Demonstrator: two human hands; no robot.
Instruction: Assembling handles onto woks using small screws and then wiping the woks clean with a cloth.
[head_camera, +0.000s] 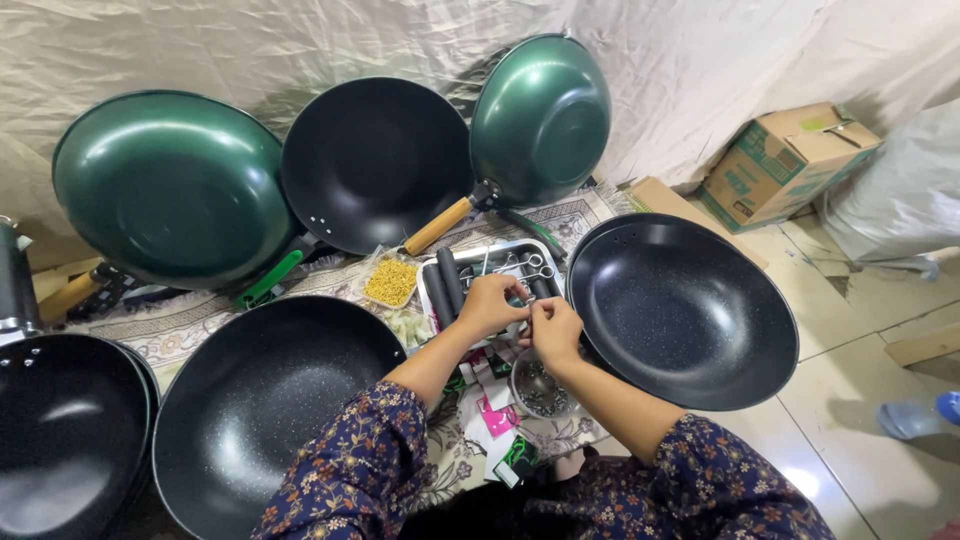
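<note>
My left hand (488, 305) and my right hand (553, 331) meet over a metal tray (428, 272), fingers pinched together on a small metal part that is too small to make out. The tray holds black handle grips (449, 283) and several metal brackets (524, 264). Just below my right hand stands a small round bowl of dark small parts (537, 392). A black speckled wok (682, 310) lies right of my hands, another black wok (262, 410) lies to their left.
Two green woks (170, 190) (540, 118) and a black wok (375, 165) lean on the sheeted wall. A bag of yellow bits (390, 281) sits beside the tray. More black pans (65, 430) lie far left. A cardboard box (785, 160) stands at right.
</note>
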